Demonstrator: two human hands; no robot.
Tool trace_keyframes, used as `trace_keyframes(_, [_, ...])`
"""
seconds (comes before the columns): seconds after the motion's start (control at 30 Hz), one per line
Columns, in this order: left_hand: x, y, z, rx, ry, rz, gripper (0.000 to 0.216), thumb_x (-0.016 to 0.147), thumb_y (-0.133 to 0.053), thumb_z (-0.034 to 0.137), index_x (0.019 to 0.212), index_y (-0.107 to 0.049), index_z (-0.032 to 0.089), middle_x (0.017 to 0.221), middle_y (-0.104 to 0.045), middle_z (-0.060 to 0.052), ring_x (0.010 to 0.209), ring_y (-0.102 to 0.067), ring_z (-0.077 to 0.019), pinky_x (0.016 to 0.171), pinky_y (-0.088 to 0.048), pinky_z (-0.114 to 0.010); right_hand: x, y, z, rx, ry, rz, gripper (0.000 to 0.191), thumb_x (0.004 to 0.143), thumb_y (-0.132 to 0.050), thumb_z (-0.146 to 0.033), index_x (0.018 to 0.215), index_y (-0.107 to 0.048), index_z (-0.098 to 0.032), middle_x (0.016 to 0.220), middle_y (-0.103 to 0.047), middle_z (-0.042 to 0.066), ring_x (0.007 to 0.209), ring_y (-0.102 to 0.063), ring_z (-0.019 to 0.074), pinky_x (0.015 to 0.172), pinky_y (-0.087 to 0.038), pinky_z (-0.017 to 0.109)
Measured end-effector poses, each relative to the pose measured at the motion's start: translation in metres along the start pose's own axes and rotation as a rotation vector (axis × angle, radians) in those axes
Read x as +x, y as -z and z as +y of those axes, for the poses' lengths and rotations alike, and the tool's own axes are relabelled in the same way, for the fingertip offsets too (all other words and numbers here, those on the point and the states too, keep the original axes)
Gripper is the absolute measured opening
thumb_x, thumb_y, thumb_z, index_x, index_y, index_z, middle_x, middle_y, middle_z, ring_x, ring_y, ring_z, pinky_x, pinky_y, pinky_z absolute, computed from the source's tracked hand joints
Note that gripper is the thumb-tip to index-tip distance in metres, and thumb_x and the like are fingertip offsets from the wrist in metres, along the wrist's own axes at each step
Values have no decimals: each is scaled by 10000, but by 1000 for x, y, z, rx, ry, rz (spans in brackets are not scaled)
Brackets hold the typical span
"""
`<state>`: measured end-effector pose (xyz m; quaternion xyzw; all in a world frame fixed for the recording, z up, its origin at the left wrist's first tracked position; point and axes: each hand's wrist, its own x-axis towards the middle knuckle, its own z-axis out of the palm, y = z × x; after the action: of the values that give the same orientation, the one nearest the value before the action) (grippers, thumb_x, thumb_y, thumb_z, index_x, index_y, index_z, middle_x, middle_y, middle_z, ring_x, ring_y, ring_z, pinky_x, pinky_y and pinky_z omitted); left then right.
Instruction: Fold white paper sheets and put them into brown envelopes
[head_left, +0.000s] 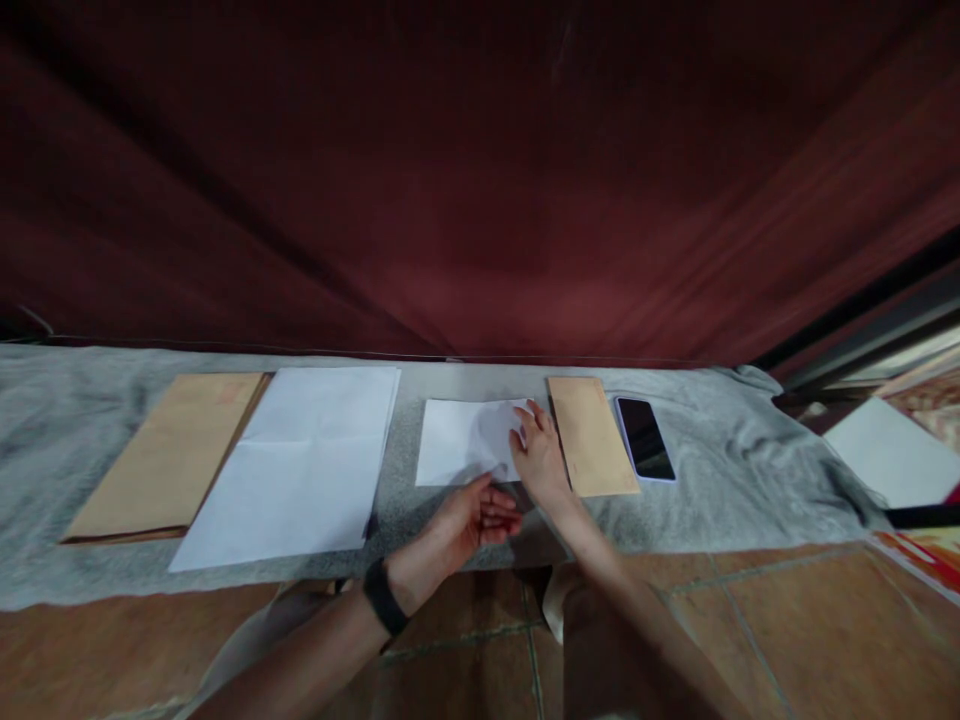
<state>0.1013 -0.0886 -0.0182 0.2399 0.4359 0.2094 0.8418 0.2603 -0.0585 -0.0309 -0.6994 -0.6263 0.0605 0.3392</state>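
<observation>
The person's right hand (536, 455) is lying on the right end of a small folded white paper sheet (461, 440), fingers (525, 415) spread flat and released, pressing rather than gripping. The left hand (480, 518), with a black wristband (384, 597) on its wrist, is sitting at the sheet's near edge with fingers (504, 520) half curled; cannot tell whether they are pinching the paper. The sheet is lying midway along the grey cloth-covered surface (75, 400).

Counting, there are two envelopes: a large brown paper envelope (169, 455) at far left and a narrow brown paper envelope (592, 435) just right of the right hand. One stack of large white sheets (300, 470) is overlapping the large envelope's right edge, sheet number unclear. One black-screened smartphone (645, 438) is lying just beside the narrow envelope.

For writing, a faint reddish mark is showing near the large envelope's far end, too blurred to read.
</observation>
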Motion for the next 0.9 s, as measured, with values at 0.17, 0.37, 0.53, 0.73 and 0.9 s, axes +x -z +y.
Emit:
trace_keyframes(0.17, [-1,0,15,769,-713,216,324,961,-460,392,913,-677,157,977,-741,-135,916,-719,-243,850,-581,-387,2,-18,-13,105,-18,-6,412,945,-463,-179,1329,-608,-141,1451,-536,170,1342,-525,261,1112,-466,416])
trace_keyframes(0.37, [34,23,35,1599,-1030,581,539,953,-372,158,1476,-429,44,1594,-379,-222,1524,-278,-316,1230,-267,-537,11,-29,-20,211,-48,3,416,1018,-365,-260,1325,-627,-159,1472,-545,135,1375,-504,216,1147,-439,382])
trace_keyframes(0.53, [59,39,29,1880,-930,576,606,955,-378,167,1551,-336,62,1624,-342,-187,1553,-190,-296,1248,-215,-538,13,-42,-30,159,21,-119,526,1069,-273,-364,1397,-581,-91,1502,-532,145,1437,-439,200,1222,-346,380])
trace_keyframes(0.73, [69,41,26,1976,-856,580,618,949,-379,159,1559,-342,74,1625,-348,-163,1549,-216,-272,1269,-178,-506,8,-53,-32,-21,110,-205,519,1083,-261,-346,1473,-511,-112,1526,-511,121,1466,-400,200,1251,-270,420])
trace_keyframes(0.9, [68,39,31,1985,-844,610,590,975,-307,159,1557,-350,73,1635,-329,-148,1551,-210,-252,1273,-166,-489,7,-50,-23,-139,130,-231,519,1088,-240,-347,1523,-445,-150,1562,-463,102,1495,-352,199,1250,-245,435])
